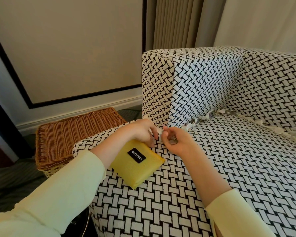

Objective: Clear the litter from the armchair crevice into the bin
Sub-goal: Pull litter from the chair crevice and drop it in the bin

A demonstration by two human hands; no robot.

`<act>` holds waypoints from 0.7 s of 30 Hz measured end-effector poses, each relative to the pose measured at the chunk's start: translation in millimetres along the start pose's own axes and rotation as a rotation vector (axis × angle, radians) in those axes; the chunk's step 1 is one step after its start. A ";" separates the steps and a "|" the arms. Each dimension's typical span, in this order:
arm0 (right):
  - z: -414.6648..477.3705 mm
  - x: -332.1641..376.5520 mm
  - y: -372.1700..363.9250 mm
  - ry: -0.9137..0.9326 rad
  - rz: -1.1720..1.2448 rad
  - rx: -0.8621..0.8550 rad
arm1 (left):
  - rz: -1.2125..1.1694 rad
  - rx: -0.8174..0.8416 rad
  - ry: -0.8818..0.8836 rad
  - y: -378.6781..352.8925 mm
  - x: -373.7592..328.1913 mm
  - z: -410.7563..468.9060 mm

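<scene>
The armchair (229, 168) has a black-and-white woven pattern. Paper scraps (202, 119) stick out of the crevice between the seat and the left armrest, and more pale scraps (278, 130) lie along the back crevice. My left hand (142, 132) rests at the front end of the crevice with fingers curled, touching a yellow pouch (138, 166) that lies on the seat. My right hand (176, 141) is cupped palm up beside it, holding several coins (173, 140), its fingertips pinching a white scrap (161, 130).
A brown wicker basket (72, 137) stands on the floor to the left of the armchair, just below my left forearm. A wall with dark-framed panels and beige curtains rises behind. A dark round base shows under the seat's front.
</scene>
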State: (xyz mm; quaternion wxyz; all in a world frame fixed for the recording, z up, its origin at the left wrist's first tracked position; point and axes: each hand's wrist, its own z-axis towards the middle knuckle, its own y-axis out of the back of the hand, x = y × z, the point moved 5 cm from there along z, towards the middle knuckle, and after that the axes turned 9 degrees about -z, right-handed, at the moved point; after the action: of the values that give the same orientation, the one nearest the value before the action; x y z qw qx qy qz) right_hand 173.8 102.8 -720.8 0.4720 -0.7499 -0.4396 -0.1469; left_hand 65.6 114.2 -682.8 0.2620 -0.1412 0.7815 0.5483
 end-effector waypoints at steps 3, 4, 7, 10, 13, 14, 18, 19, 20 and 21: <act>-5.7 -0.3 -4.5 -0.009 0.153 0.001 | -0.284 -0.135 -0.094 12.8 -2.9 -4.3; -7.2 -0.6 -5.5 -0.021 0.196 0.002 | -0.428 -0.189 -0.127 18.2 -4.4 -6.0; -9.0 -2.0 -9.1 -0.082 0.324 0.058 | -0.672 -0.233 -0.250 25.9 -17.2 -11.3; -14.6 -4.6 -12.1 -0.130 0.323 0.110 | -0.438 -0.217 -0.332 18.7 -31.0 -11.9; -17.7 -6.1 -14.9 -0.126 0.310 0.129 | -0.364 -0.252 -0.348 12.3 -33.9 -11.5; -15.5 -6.1 -14.4 -0.129 0.355 0.128 | -0.367 -0.299 -0.357 15.3 -31.7 -12.8; -4.1 -6.1 -9.8 -0.129 0.306 0.072 | -0.226 -0.099 -0.289 26.3 -16.1 -21.8; -3.1 -7.0 -9.6 -0.133 0.263 0.069 | -0.117 0.048 -0.215 23.7 -7.4 -24.4; -2.2 -7.7 -9.3 -0.142 0.236 0.072 | 0.006 0.168 -0.135 20.2 2.4 -27.4; -1.9 -9.0 -10.3 -0.156 0.221 0.079 | 0.105 0.230 -0.066 18.2 12.7 -30.1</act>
State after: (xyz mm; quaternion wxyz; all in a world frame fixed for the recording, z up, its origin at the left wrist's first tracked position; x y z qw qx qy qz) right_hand 160.9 98.3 -719.6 0.4788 -0.7838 -0.3950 -0.0178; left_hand 38.2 93.6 -667.8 0.2730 -0.0509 0.8366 0.4722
